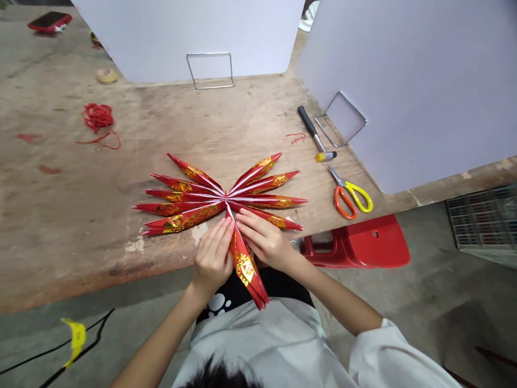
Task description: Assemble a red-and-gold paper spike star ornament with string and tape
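Note:
A fan-like ornament of folded red and gold paper (194,215) lies near the table's front edge, its several pointed bundles spreading from a tied centre. One bundle (245,268) points toward my body and reaches past the edge. My left hand (214,250) presses its closed fingers against the left side of this bundle, close to the centre. On the other side, my right hand (264,237) has its fingers together against the same bundle. Both thumbs are hidden.
Scissors (350,195) and a hammer (315,132) lie to the right, red string (98,117) and a tape roll (106,75) to the left. White boards (194,32) with wire stands border the back. A red stool (371,242) is below the edge.

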Available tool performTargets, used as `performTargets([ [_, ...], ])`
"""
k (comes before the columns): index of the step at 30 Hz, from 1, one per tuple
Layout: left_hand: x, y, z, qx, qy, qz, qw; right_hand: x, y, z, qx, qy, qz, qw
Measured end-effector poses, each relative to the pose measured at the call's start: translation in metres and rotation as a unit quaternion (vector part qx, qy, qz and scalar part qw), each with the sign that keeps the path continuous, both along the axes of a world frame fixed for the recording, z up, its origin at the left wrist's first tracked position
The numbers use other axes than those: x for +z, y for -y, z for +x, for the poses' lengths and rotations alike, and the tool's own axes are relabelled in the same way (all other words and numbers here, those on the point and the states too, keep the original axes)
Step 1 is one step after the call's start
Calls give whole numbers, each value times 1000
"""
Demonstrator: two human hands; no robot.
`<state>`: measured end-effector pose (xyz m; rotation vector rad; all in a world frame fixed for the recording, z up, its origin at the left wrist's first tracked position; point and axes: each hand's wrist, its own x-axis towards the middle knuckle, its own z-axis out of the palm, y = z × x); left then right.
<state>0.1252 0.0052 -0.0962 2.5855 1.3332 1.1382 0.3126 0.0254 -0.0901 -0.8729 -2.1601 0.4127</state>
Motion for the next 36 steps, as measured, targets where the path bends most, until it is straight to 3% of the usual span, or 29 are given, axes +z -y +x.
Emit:
performTargets([
  [4, 5, -5, -3, -26, -1, -60, 998, 2, 4, 3, 20, -2, 8, 1000],
  [14, 12, -8, -10, -99, -36, -86, 991, -1, 6, 9, 37, -17, 17, 999],
  [23, 14, -18, -24, -141, -140, 18, 980, -2, -1, 29, 96, 76, 80, 989],
  [30, 8, -13, -36, -166, -154, 37, 973, -3, 3, 36, 114, 126, 99, 980],
  [36, 8, -11, -38, -158, -127, 60, 977, -4, 5, 34, 106, 86, 136, 981],
])
